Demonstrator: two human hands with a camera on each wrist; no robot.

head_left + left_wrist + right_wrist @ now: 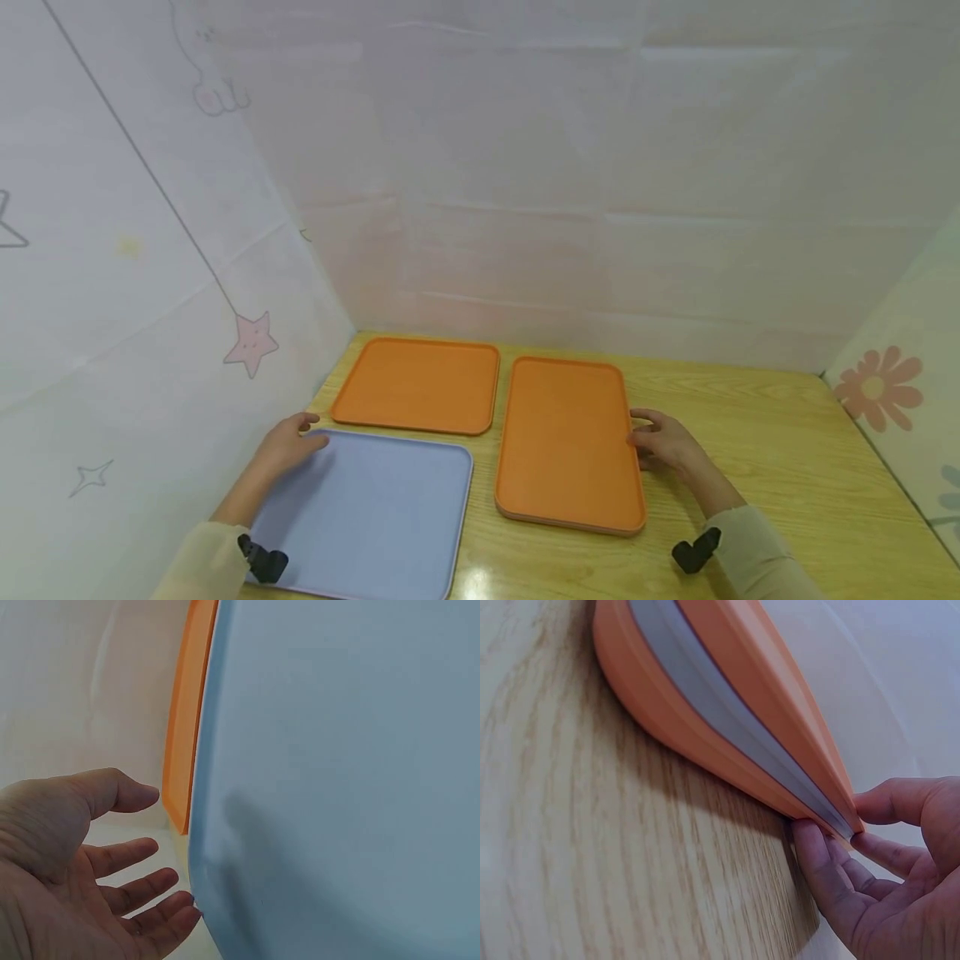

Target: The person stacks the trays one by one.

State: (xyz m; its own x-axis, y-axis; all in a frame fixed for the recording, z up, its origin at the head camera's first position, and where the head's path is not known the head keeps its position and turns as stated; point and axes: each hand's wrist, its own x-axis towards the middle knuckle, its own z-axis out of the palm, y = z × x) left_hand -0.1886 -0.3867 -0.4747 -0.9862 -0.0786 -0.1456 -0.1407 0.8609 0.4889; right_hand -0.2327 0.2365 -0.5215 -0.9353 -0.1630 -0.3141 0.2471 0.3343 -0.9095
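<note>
At the back left corner of a light blue tray (375, 517), my left hand (288, 446) hovers with its fingers loosely spread. In the left wrist view the lower fingers of that hand (112, 870) come right to the tray's rim, and nothing lies in its grasp. My right hand (667, 442) is at the right long edge of a tray stack (570, 442) topped by an orange tray. From the side, the stack (735, 727) shows orange, blue-grey and orange layers. My right thumb and fingers (821, 859) pinch its edge, some at the bottom tray's underside.
Another orange tray (420, 385) lies behind the blue one, close to its far rim. The wooden table (772, 467) extends to the right. Pale printed cloth walls (600, 167) enclose the table at the back, left and right.
</note>
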